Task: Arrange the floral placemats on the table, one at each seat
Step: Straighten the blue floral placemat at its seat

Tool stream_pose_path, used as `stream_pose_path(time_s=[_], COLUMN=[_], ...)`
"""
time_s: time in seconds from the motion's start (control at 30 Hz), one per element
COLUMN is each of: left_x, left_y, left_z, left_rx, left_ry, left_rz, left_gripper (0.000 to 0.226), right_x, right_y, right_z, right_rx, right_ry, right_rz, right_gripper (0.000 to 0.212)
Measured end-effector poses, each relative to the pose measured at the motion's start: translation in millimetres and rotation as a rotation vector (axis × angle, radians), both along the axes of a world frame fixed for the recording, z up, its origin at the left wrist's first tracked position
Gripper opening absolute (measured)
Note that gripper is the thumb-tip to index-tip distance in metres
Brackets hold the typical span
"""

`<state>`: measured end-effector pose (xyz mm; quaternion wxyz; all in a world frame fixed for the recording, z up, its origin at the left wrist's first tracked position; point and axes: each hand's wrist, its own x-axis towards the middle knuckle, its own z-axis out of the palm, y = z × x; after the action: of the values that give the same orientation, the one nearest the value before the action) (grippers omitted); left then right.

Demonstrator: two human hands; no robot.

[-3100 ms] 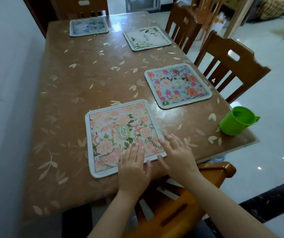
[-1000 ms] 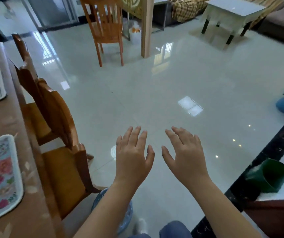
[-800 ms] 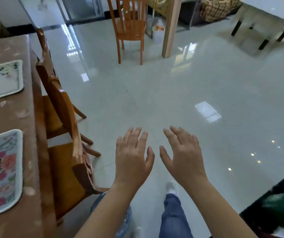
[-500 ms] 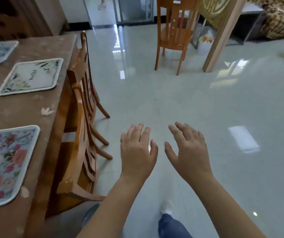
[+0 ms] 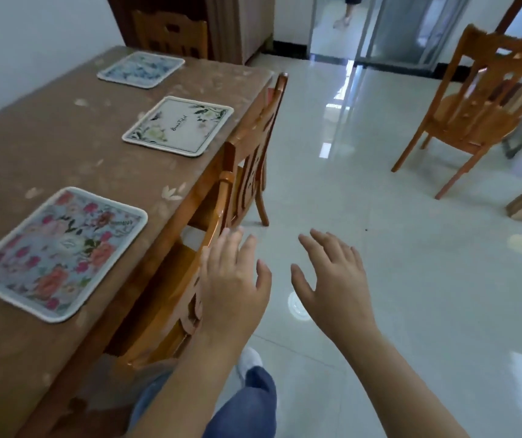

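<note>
Pink placemat on table, left of left grip

Bright daylight, floor glare, motion blur

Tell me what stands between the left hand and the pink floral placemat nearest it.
The back of the wooden chair, pushed in against the table edge, stands between the left hand and the pink floral placemat. The hand would likely have to reach over it.
</note>
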<state>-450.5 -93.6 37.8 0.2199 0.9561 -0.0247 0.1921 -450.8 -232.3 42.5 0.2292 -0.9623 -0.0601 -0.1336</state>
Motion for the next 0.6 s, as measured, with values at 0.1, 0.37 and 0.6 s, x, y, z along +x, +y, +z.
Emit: stream_pose_path(time_s=[0.1, 0.37, 0.6], left_x=[35.1, 127.8, 144.8], left_y=[16.6, 94.0, 168.9], left_z=[-5.4, -6.7, -27.0], left_rx=[-0.023, -0.058, -0.016], left_ry=[0.017, -0.018, 0.04], left_rz=[0.086, 0.29, 0.567], left_gripper=[0.04, 0.039, 0.034], right_x=[42.1, 162.3, 216.8], right_y=[16.0, 99.1, 183.7], right_z=[-2.0, 5.4, -1.0], right_rx=[-0.043, -0.112, -0.148], right_ry=[-0.018, -0.071, -0.028], right_rz=[0.097, 0.384, 0.665], right_gripper=[0.041, 0.041, 0.04])
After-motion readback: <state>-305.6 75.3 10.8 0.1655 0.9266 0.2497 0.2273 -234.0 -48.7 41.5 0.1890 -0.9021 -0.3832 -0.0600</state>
